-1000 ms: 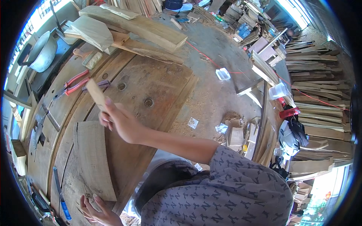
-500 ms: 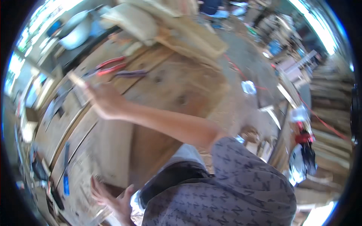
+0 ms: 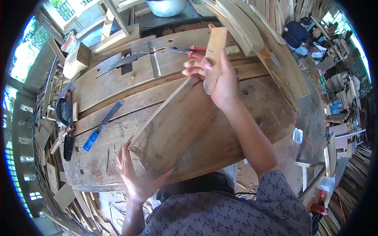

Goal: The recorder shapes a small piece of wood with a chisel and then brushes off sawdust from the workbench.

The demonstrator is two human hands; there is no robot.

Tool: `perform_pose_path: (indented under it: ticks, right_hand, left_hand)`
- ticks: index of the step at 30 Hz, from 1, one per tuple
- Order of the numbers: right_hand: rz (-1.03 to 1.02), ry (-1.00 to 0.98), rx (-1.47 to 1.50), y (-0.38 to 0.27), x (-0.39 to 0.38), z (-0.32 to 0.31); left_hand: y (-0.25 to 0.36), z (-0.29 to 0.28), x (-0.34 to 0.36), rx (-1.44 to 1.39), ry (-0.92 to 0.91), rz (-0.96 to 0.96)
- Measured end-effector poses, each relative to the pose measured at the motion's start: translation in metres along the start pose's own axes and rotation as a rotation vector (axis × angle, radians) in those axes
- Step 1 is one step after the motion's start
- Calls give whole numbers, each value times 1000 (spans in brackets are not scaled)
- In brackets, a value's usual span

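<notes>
The worktop carries everything within reach, its planks running across below the person. On it, in front of the body, is the board, tilted so that one long edge shows upward and its broad face turns toward the person. Handling it well, I judge, calls for resting its low edge firmly on the planks, backing it with the palm, and turning it slowly so that it does not slip or drop flat on a fingertip. A clear view along the upper edge would help too, so the strip is best held clear of it.

The left hand is spread wide across the board's near end, fingers at the upper corner and thumb by the lower one, gripping it. The right hand is closed narrowly around the strip, which slants up past the thumb. Its fingers lie close by the board's far end; whether they touch it, I cannot tell.

Left of the board lies the chisel, apart from both hands. Beyond the right hand lie the pliers, partly hidden.
</notes>
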State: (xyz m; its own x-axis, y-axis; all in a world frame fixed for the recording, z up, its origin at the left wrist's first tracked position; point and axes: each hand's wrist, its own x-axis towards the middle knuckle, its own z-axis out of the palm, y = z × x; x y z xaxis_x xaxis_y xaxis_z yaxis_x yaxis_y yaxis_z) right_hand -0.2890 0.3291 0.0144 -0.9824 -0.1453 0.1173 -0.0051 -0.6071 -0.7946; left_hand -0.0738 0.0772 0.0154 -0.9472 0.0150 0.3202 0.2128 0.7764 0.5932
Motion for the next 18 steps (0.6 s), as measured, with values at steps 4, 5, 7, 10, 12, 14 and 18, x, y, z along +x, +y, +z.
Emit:
perform_pose_path:
  ticks: [4, 5, 7, 10, 12, 14, 18]
  right_hand:
    - [-35, -123, 253, -8, 1, -16]
    - [-37, -122, 282, -12, 2, -20]
    - [-47, -127, 303, -18, 1, -22]
    - [-63, -118, 332, -27, -1, -21]
    - [-72, -101, 331, -32, 0, -23]
    - [-61, -57, 351, -33, 0, -31]
    - [-65, -118, 378, -36, 7, -46]
  left_hand:
    - [3, 3, -2, -208, -27, -146]
    - [6, 2, -1, -141, -49, -125]
    - [3, 4, -2, -84, -68, -101]
    - [-13, 11, -10, -7, -60, 6]
    - [-16, 16, -7, 78, 99, 255]
    - [-13, 15, -1, 119, 101, 290]
    - [-13, 12, 4, 97, -62, 179]
